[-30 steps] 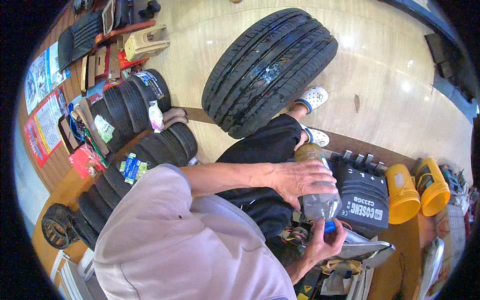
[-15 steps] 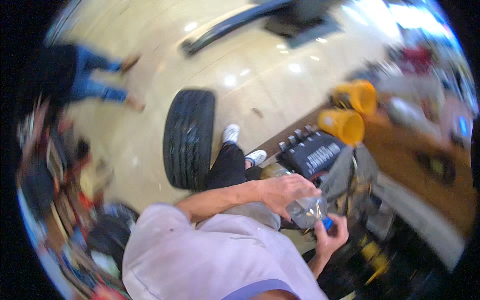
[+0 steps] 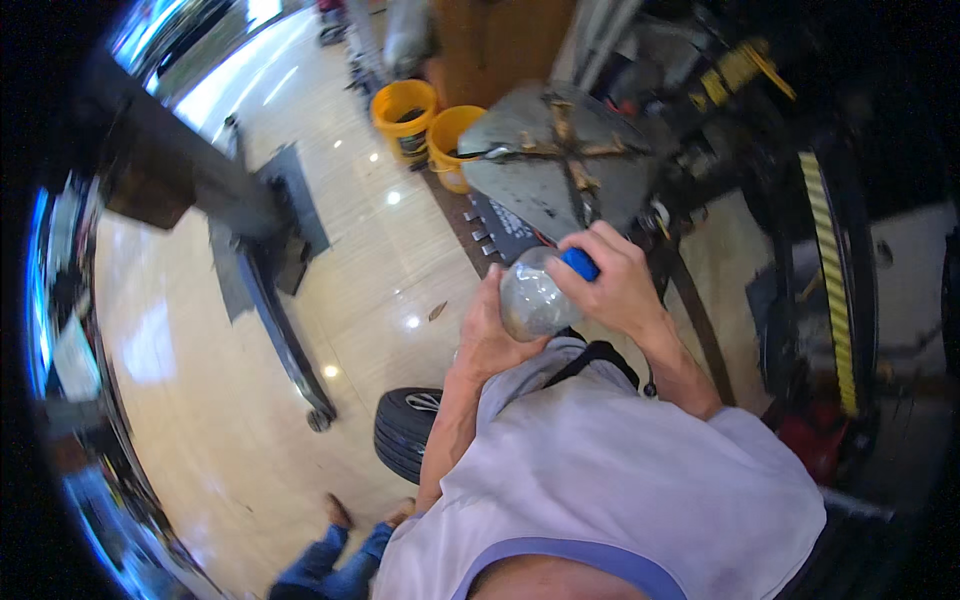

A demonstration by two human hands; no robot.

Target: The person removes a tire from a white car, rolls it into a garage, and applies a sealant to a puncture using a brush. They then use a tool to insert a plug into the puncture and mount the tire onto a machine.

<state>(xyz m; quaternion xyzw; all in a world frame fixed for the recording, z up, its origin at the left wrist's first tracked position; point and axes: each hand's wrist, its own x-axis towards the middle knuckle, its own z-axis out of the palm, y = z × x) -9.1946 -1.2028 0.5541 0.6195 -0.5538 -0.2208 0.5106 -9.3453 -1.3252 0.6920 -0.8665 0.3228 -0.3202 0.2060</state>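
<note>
My left hand [image 3: 488,325] is closed round the side of a clear plastic bottle [image 3: 530,295], which is held with its blue cap [image 3: 580,263] toward my right. The fingers of my right hand [image 3: 610,275] grip that cap at the bottle's top. Just beyond both hands are a dark case [image 3: 500,225] with metal tabs along its edge and a grey metal turntable [image 3: 520,185] with crossed clamp arms.
A tire [image 3: 400,435] lies below left of my hands. Another person's jean-clad legs [image 3: 330,555] show at the lower left. Yellow buckets [image 3: 400,100] stand beyond the turntable. A metal post [image 3: 240,200] with long feet stands left; black machinery with a striped bar [image 3: 830,280] is right.
My view and body have swung to the right, bringing the turntable and post into full view. Both hands still hold the bottle, now higher in the picture, my right hand on its cap.
</note>
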